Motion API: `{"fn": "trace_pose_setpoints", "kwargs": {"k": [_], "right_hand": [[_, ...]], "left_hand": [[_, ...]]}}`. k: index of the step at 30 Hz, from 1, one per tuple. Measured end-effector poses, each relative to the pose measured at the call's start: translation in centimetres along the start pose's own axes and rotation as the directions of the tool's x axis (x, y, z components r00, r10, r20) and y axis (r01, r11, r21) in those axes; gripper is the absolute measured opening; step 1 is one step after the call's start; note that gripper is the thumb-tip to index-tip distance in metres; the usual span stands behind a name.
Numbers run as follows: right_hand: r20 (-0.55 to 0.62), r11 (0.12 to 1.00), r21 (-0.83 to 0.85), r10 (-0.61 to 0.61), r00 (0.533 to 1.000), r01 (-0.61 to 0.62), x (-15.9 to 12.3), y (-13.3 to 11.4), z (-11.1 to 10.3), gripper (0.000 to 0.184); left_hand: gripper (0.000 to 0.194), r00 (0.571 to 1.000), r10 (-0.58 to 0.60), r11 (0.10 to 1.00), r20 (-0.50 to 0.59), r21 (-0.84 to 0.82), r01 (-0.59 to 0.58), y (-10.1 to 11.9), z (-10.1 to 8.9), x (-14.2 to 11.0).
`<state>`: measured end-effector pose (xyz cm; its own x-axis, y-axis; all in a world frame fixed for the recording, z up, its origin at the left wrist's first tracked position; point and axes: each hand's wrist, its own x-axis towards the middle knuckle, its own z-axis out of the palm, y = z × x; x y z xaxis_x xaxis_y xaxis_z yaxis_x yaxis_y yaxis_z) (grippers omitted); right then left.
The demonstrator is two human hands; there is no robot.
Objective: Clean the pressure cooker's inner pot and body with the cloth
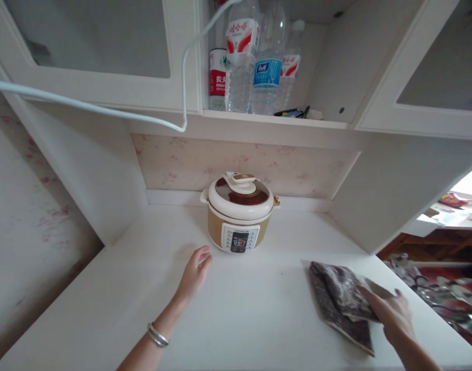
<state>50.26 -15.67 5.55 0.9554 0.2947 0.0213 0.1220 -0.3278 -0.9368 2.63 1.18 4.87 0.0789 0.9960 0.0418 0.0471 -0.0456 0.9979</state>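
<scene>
My left hand (197, 267), a silver bangle on its wrist, hovers over the white counter just in front of the electric pressure cooker (239, 214). Its fingers are loosely bent and apart, with nothing in them. The cooker is cream and gold with a brown-topped lid, which is on, and a control panel facing me. At the right, a folded grey-brown cloth (336, 293) lies on the counter. My right hand (394, 312) grips its right side between thumb and fingers; part of the fingers is hidden behind the cloth.
Overhead, an open cabinet shelf (274, 119) holds several plastic bottles (241, 62) and small items. A white cable (104, 109) hangs across the upper left. White side panels (406, 190) flank the counter (243, 319). Beyond its right edge are blurred metal items (440, 293).
</scene>
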Motion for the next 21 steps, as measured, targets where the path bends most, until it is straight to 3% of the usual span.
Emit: {"fn": "trace_pose_setpoints", "kwargs": {"k": [2, 3, 5, 7, 10, 13, 16, 18, 21], "right_hand": [[-0.117, 0.943, -0.3, -0.186, 0.976, 0.143, -0.8, -0.7, 0.6, 0.097], [-0.1, 0.888, -0.391, -0.303, 0.948, 0.243, -1.6, -1.1, 1.3, 0.094], [0.05, 0.806, -0.374, -0.476, 0.878, 0.458, -3.9, -1.8, 3.4, 0.085], [0.257, 0.793, -0.193, -0.528, 0.809, 0.578, -6.8, -2.3, 6.3, 0.077], [0.46, 0.886, 0.114, -0.448, 0.767, 0.449, -11.1, -3.4, 11.1, 0.07], [0.619, 0.961, 0.248, -0.254, 0.743, 0.121, -14.2, -5.6, 15.5, 0.072], [0.698, 0.935, 0.321, -0.128, 0.704, -0.148, -15.4, -8.1, 18.7, 0.076], [0.711, 0.915, 0.352, -0.126, 0.692, -0.195, -15.3, -9.3, 20.0, 0.076], [0.728, 0.916, 0.36, -0.157, 0.668, -0.177, -14.6, -10.1, 20.9, 0.072]], "left_hand": [[0.044, 0.998, -0.038, 0.999, -0.049, -0.009, 0.038, 0.3, -1.8, 1.8], [0.045, 0.997, -0.055, 0.998, -0.054, -0.029, 0.053, 0.5, -2.5, 2.7], [0.049, 0.996, -0.077, 0.994, -0.039, -0.081, 0.074, 1.0, -3.2, 4.2], [0.051, 0.997, -0.076, 0.991, -0.009, -0.111, 0.075, 1.6, -3.3, 5.7], [0.052, 0.997, -0.055, 0.989, 0.054, -0.131, 0.062, 2.5, -2.3, 7.9], [0.057, 0.991, -0.103, 0.976, 0.08, -0.186, 0.117, 3.1, -0.5, 9.8], [0.062, 0.978, -0.156, 0.944, 0.137, -0.269, 0.189, 3.4, 1.0, 10.7], [0.062, 0.973, -0.137, 0.928, 0.183, -0.319, 0.191, 3.4, 1.7, 10.8], [0.061, 0.982, -0.087, 0.919, 0.168, -0.367, 0.144, 3.0, 2.4, 10.6]]}}
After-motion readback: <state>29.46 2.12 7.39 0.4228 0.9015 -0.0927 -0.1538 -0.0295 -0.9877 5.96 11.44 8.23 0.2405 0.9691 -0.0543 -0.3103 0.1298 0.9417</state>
